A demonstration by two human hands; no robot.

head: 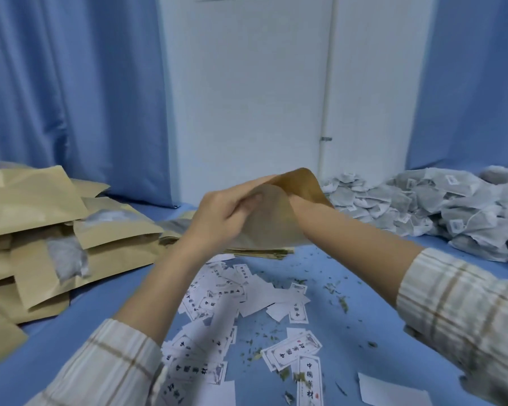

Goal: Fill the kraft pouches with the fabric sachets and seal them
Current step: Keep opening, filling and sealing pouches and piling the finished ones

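In the head view a kraft pouch (272, 218) with a frosted window is held up above the blue table, its mouth toward me. My left hand (220, 213) grips the pouch's left edge with the fingers curled over the opening. My right hand is hidden inside the pouch; only its forearm (343, 232) shows, so I cannot tell its fingers or what it holds. A big heap of white fabric sachets (440, 206) lies at the right. Under the held pouch lies a flat stack of empty pouches (258, 253).
Filled kraft pouches (50, 230) are piled at the left, some showing sachets through their windows. Printed white paper labels (229, 306) and green herb crumbs litter the blue table (364, 282) in front of me. Blue curtains and a white door stand behind.
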